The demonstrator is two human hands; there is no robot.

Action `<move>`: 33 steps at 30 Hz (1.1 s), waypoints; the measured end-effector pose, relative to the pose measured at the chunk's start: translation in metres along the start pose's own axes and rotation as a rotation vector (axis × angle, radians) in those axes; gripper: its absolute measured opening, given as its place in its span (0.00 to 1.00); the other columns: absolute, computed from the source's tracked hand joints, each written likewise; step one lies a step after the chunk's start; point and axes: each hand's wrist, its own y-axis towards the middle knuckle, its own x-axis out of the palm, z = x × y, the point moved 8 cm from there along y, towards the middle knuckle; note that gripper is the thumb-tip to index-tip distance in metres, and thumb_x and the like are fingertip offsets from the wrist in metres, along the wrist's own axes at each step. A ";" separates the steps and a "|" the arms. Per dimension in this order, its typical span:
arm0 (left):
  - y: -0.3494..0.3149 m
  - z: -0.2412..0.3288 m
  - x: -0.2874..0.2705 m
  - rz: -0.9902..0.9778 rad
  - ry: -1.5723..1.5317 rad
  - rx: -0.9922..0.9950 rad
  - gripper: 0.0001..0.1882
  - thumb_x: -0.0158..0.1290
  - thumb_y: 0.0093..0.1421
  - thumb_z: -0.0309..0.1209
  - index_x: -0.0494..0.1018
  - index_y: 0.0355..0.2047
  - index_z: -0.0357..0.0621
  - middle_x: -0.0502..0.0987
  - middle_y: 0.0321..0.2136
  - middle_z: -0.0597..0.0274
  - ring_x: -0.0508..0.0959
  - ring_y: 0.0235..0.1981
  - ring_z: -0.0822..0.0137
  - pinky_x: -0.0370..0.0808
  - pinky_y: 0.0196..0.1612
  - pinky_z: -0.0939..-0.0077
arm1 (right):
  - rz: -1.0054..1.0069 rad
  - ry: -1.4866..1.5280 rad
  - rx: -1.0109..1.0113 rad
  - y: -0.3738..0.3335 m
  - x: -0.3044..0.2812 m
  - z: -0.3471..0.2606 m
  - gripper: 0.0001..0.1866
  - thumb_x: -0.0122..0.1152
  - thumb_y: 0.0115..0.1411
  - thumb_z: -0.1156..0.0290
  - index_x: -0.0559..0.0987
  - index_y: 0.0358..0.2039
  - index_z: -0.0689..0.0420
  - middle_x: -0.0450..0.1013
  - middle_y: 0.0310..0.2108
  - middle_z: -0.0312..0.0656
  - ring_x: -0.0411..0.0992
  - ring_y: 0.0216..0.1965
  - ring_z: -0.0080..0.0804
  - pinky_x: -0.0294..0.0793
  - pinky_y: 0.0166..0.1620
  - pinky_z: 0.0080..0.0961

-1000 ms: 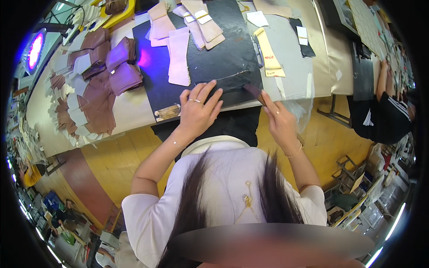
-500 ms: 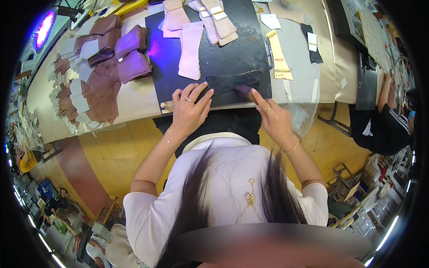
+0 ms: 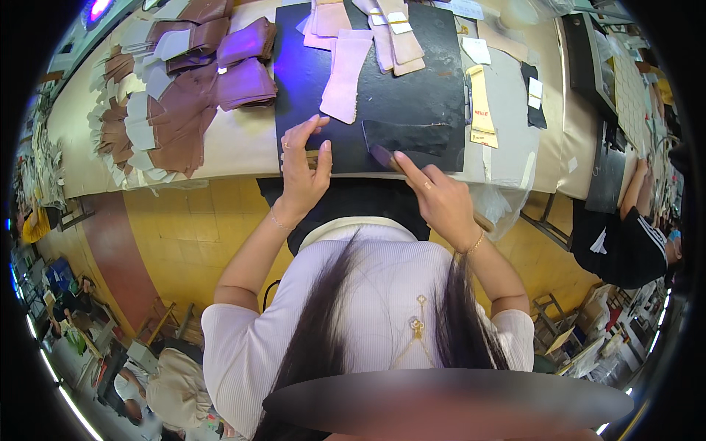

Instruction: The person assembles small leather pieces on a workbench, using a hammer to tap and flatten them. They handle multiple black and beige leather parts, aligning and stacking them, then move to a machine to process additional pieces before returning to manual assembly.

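Head view: black mat [image 3: 401,95] on beige worktable [image 3: 243,151], yellow floor [image 3: 173,228] nearside. Right hand [image 3: 445,202] clamped on dark-tipped brush [image 3: 384,156], tip by near-left corner of black leather-like piece [image 3: 407,137] on mat's near right; left hand [image 3: 303,165] at near left, thumb and fingers apart.

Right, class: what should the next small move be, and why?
Probably bring the left hand onto the black piece to steady it: that hand is clear of it, while the right hand holds a brush-like tool at the piece's left end.
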 end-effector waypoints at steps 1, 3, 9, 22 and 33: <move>0.000 -0.001 -0.002 0.014 -0.006 0.001 0.27 0.53 0.59 0.18 0.62 0.59 0.39 0.75 0.49 0.52 0.72 0.44 0.58 0.66 0.53 0.63 | -0.141 -0.089 0.055 0.001 0.012 0.003 0.33 0.64 0.56 0.73 0.71 0.63 0.39 0.68 0.24 0.35 0.68 0.19 0.32 0.69 0.22 0.29; 0.000 -0.001 -0.005 0.045 -0.027 0.002 0.27 0.53 0.59 0.18 0.61 0.59 0.39 0.75 0.49 0.52 0.72 0.44 0.58 0.66 0.53 0.64 | -0.005 0.025 -0.001 0.004 0.001 -0.003 0.33 0.64 0.56 0.73 0.71 0.63 0.39 0.67 0.23 0.35 0.68 0.19 0.32 0.69 0.22 0.29; -0.002 -0.001 -0.006 0.070 -0.060 0.012 0.26 0.53 0.58 0.18 0.62 0.57 0.40 0.75 0.47 0.52 0.72 0.45 0.56 0.67 0.51 0.63 | -0.057 -0.090 -0.032 0.018 0.002 -0.011 0.33 0.64 0.56 0.73 0.70 0.63 0.39 0.66 0.23 0.35 0.69 0.19 0.33 0.68 0.22 0.29; -0.019 0.044 0.046 -0.416 0.194 0.414 0.19 0.59 0.51 0.28 0.75 0.45 0.45 0.75 0.51 0.59 0.72 0.56 0.60 0.68 0.58 0.57 | 0.173 0.059 -0.038 0.044 -0.019 -0.017 0.34 0.60 0.59 0.72 0.66 0.66 0.35 0.68 0.23 0.38 0.72 0.20 0.39 0.73 0.24 0.34; -0.018 0.039 0.053 -0.465 0.196 0.382 0.18 0.60 0.52 0.26 0.76 0.45 0.44 0.75 0.51 0.59 0.73 0.54 0.60 0.69 0.54 0.59 | 0.182 0.040 0.027 0.046 -0.014 0.000 0.30 0.60 0.61 0.71 0.68 0.64 0.37 0.69 0.24 0.39 0.71 0.20 0.40 0.71 0.24 0.35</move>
